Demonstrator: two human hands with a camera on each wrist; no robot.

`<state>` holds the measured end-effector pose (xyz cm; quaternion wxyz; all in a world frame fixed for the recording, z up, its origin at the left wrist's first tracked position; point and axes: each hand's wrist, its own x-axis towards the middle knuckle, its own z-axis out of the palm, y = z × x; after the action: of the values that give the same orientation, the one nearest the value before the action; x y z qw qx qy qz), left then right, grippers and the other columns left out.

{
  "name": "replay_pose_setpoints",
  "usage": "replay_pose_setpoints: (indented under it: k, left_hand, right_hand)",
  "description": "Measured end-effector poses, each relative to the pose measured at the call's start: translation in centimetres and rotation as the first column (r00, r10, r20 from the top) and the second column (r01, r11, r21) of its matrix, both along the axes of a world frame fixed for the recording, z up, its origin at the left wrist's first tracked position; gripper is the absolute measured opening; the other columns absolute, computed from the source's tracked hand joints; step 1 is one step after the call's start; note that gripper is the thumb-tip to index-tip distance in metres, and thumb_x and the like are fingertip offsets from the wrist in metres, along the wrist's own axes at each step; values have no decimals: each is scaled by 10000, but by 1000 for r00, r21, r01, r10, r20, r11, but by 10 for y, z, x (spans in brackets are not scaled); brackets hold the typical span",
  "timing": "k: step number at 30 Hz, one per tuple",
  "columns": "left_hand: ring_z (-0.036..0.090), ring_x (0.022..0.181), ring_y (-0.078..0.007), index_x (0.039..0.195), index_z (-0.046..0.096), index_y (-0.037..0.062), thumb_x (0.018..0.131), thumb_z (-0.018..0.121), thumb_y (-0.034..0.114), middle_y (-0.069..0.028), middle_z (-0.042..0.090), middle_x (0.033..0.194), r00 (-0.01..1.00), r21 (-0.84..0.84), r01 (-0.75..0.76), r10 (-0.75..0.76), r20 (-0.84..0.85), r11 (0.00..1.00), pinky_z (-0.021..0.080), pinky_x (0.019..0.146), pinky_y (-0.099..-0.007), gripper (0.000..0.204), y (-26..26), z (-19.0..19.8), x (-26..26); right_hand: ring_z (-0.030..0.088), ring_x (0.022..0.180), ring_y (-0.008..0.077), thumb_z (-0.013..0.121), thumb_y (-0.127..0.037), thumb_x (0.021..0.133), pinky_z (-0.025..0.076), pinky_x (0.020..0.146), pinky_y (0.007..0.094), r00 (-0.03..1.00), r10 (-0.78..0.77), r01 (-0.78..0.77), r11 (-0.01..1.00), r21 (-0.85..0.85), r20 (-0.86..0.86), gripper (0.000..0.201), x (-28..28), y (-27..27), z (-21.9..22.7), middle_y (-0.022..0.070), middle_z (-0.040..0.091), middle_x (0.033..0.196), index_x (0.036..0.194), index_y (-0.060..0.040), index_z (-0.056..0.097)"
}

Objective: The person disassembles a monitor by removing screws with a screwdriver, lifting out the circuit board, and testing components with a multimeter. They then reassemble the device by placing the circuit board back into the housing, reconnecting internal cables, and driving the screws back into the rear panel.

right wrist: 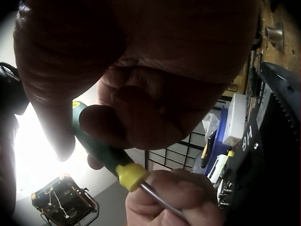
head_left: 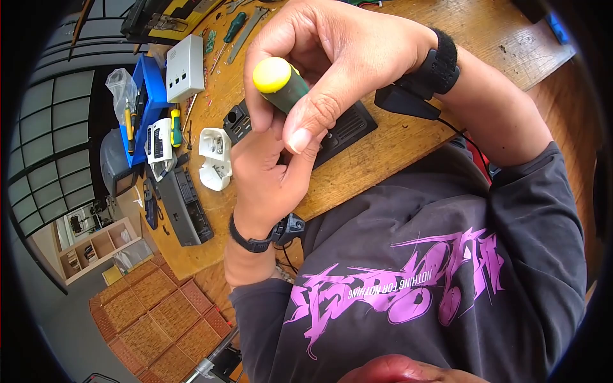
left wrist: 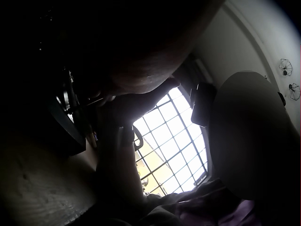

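Note:
A screwdriver with a green handle and yellow ends (right wrist: 106, 148) stands tilted over the black plastic case (head_left: 348, 131) on the table. My right hand (head_left: 345, 57) grips its handle from above, thumb along one side and fingers curled round the other. Just below, my left hand (head_left: 268, 172) has its fingers curled at the metal shaft (right wrist: 160, 200), pinching it low down. The shaft's tip is hidden behind those fingers in the right wrist view. In the dark left wrist view, a thin shaft (left wrist: 87, 106) points toward a black edge (left wrist: 66, 129).
Left of my hands lies a white shell (head_left: 216, 159) with small parts inside. Beyond it are a long black housing (head_left: 184, 207), another yellow-green screwdriver (head_left: 175, 129), a blue bin (head_left: 150, 96) and a white box (head_left: 186, 69). A wrench (head_left: 248, 35) lies at the back.

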<state>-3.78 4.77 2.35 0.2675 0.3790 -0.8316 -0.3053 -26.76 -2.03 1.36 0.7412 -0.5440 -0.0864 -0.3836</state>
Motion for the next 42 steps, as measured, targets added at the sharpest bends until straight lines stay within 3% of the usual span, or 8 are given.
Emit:
replay_pose_setpoints:
  k: [4,7,25,30,33,34,38,42]
  left_hand:
    - [775,747,-220,997,818,7,926,944,118,-100,805,853,993,-37,-92,94,71,995,590,697,-358,182,2,7,-3]
    - [769,887,-90,1167,777,-38,953,941,60,-71,842,1067,997,-78,-61,64,34,995,617,782,-244,287,1,3,-6]
    - [774,725,-200,1079,786,-18,1011,825,32,-108,817,960,985,62,24,-13,-172,998,591,656,-325,93,2,3,-15]
    - [760,848,-194,1102,744,-36,980,894,76,-161,836,1136,998,-67,18,-22,-66,998,600,744,-301,223,-1,0,-8]
    - [757,1098,-326,1261,727,-23,841,1007,197,-185,770,1264,999,-352,34,-32,12,935,608,903,-392,550,-11,13,-10]
    - [618,1373,-443,1478,630,-5,700,1066,344,-222,650,1442,993,-362,88,-55,100,928,521,1137,-514,958,-19,3,-3]
    - [469,1516,-507,1613,473,-37,607,1073,514,-287,493,1615,984,-360,64,0,176,931,361,1290,-610,1295,-16,0,6]
    - [444,1569,-495,1606,481,-53,641,1061,485,-294,480,1650,981,-384,43,35,193,922,318,1346,-612,1248,-12,-1,9]
  right_hand:
    - [756,960,105,938,-20,947,606,810,247,996,53,-56,997,44,68,335,4,5,4,43,819,1091,1241,18,781]
    - [757,940,106,935,-18,950,607,792,248,997,70,-72,996,46,39,315,-5,5,9,42,815,1079,1221,14,777]
    - [748,803,94,917,-3,961,594,645,244,986,138,-126,985,121,-94,235,-21,-2,16,40,796,993,1144,-5,771]
    - [758,923,113,887,16,986,602,804,273,973,-169,178,983,43,-158,194,-23,-5,15,72,829,1062,1154,9,791]
    - [730,875,105,816,-119,1068,582,776,255,854,-402,418,908,-25,-331,180,-39,-15,18,63,803,1035,1204,-4,786]
    - [704,839,94,759,-201,1119,571,757,248,777,-485,503,862,-67,-402,232,-47,-17,24,47,781,1029,1244,-6,772]
    - [572,698,32,685,-374,1178,422,611,231,361,-883,883,427,-195,-299,388,-36,-28,20,-67,646,806,1178,-10,817]
    - [525,642,33,663,-421,1184,389,599,242,60,-906,854,264,-448,-420,433,-42,-37,26,-58,610,695,1161,-28,843]
